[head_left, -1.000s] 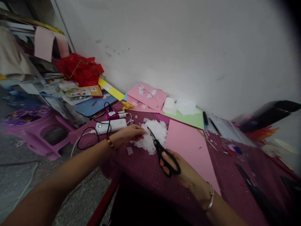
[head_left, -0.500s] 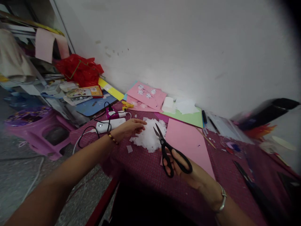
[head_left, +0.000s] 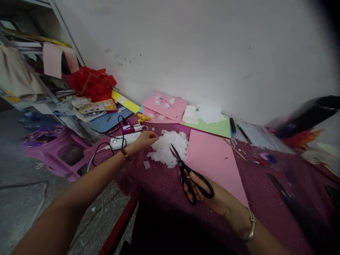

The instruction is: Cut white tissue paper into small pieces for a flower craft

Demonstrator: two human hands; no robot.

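My right hand (head_left: 212, 193) holds black-handled scissors (head_left: 181, 163), with its fingers through the handle loops. The blades are slightly apart and point up and left over the near part of a pile of small white paper pieces (head_left: 170, 150). At the pile's left edge is my left hand (head_left: 145, 141), its fingertips drawn together; whatever may be between them is too small to make out. A loose white square (head_left: 147, 165) lies just below the pile. Pink paper (head_left: 215, 159) lies flat to the right, partly under my right hand and forearm.
A white power strip (head_left: 124, 141) with black cables lies near my left wrist. Behind the pile are a yellow glue gun (head_left: 143, 118), pink sheets with white flowers (head_left: 166, 105) and green paper (head_left: 212, 128). A thin wooden stick (head_left: 235, 149) and a knife-like blade (head_left: 277, 184) lie rightward.
My left hand's fingers have drawn together and it has shifted slightly toward the pile's left edge. My right hand still holds the scissors with the blades apart. The camera view has shifted a little.
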